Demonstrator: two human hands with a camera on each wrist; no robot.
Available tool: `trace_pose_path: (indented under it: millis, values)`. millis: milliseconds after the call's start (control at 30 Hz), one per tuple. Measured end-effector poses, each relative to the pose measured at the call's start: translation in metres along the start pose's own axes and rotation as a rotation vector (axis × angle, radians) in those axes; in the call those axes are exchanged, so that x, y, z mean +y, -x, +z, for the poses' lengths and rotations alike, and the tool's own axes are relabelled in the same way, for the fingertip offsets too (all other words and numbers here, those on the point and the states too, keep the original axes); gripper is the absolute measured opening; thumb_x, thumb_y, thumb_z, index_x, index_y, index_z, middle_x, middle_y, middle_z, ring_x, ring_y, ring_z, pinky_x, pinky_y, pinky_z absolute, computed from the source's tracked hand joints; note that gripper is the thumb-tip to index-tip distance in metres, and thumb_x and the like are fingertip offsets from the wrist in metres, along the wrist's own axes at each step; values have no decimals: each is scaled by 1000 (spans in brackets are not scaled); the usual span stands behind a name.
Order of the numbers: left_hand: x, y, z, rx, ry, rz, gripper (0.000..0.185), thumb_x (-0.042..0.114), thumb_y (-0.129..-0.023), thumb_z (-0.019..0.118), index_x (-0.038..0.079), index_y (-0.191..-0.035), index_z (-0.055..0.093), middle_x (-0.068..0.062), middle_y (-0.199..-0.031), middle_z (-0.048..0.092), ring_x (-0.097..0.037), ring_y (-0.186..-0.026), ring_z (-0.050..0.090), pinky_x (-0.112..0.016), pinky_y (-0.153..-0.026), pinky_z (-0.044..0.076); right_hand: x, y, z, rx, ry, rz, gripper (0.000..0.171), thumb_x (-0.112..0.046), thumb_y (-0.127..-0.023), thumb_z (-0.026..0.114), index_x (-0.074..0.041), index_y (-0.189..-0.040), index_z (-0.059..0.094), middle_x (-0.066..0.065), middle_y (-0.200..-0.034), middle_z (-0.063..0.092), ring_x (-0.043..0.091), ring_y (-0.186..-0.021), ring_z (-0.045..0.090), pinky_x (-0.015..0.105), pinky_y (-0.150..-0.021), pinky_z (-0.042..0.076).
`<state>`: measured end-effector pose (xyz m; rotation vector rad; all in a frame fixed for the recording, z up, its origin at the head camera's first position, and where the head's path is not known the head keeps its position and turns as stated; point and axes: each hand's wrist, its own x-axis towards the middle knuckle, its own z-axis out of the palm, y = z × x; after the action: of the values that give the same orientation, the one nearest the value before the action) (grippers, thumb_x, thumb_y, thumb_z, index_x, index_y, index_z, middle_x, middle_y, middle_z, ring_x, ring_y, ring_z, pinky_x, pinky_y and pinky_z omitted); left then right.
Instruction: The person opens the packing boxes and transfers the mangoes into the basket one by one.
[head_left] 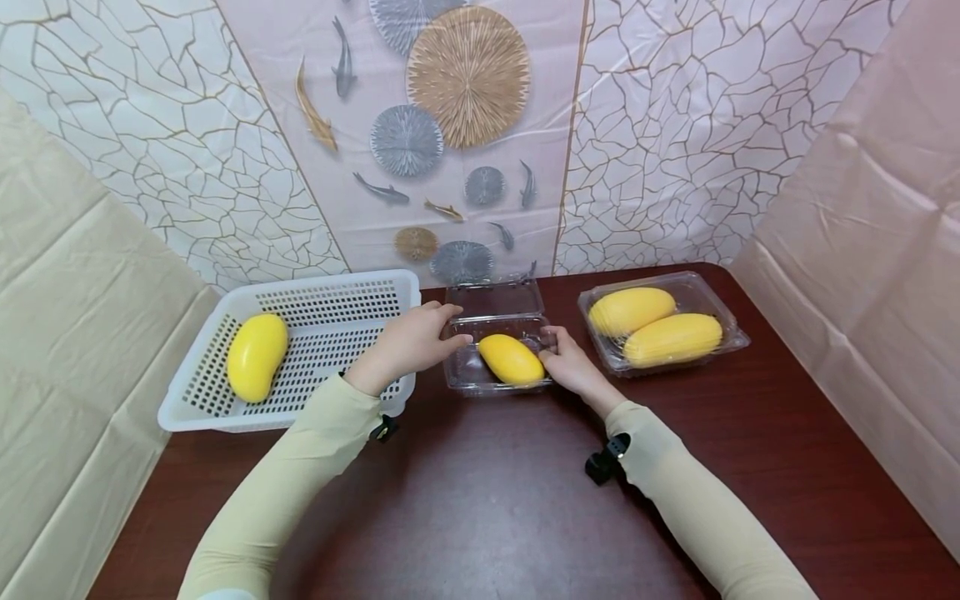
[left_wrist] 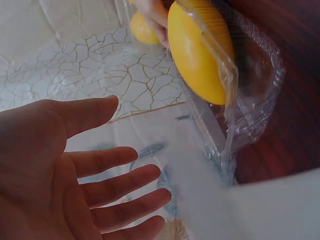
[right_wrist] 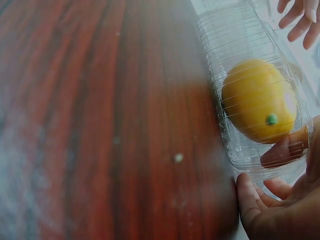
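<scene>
A clear plastic clamshell box (head_left: 461, 375) stands with its lid (head_left: 495, 300) raised at the back. Inside lies one yellow mango (head_left: 512, 359), a small green stem spot showing in the right wrist view. My right hand (head_left: 572, 363) grips the box's right side wall; one finger (right_wrist: 282, 152) shows through the plastic beside the mango. My left hand (head_left: 416, 337) hovers over the box's left edge, empty, its fingers spread and thumb apart in the left wrist view.
To the left, a white plastic basket (head_left: 337, 283) holds another mango (head_left: 257, 358). A closed clear box (head_left: 701, 292) with two mangoes (head_left: 672, 340) stands at the right. Patterned cloth (head_left: 660, 125) hangs behind the dark wooden table (head_left: 480, 500).
</scene>
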<state>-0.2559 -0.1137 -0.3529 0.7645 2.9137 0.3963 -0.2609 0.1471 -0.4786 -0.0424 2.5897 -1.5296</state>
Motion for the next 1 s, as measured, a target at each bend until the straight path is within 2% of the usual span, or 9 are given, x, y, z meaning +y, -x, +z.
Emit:
trace_pose_path:
  millis: [233, 433, 700, 1000]
  values:
    - [4, -2, 8, -26, -31, 7, 61, 45, -99, 61, 5, -145, 53, -16, -135, 61, -29, -112, 64, -48, -91, 54, 0, 0, 1, -5, -4, -4, 52, -10, -100, 46, 4, -148, 34, 26, -142, 47, 38, -129, 48, 50, -111, 36]
    - [8, -4, 14, -46, 2, -8, 60, 43, -98, 63, 6, -145, 54, -16, -137, 60, -28, -113, 63, -47, -93, 54, -1, 1, -1, -6, -9, 6, 51, -10, -100, 47, 3, -148, 35, 25, -142, 47, 38, -128, 48, 50, -111, 36]
    - [11, -6, 22, -56, 13, 10, 59, 41, -98, 65, 6, -145, 54, -16, -139, 59, -29, -114, 64, -46, -92, 54, -1, -1, -1, -16, -1, 9, 51, -11, -101, 46, 3, -149, 34, 26, -142, 47, 38, -128, 48, 50, -111, 36]
    - [15, -11, 31, -51, -12, 8, 58, 41, -97, 66, 9, -144, 55, -13, -140, 58, -26, -113, 65, -45, -89, 56, -3, 1, -2, -20, 6, 16, 52, -12, -101, 47, 2, -149, 35, 25, -143, 47, 37, -128, 47, 50, -112, 35]
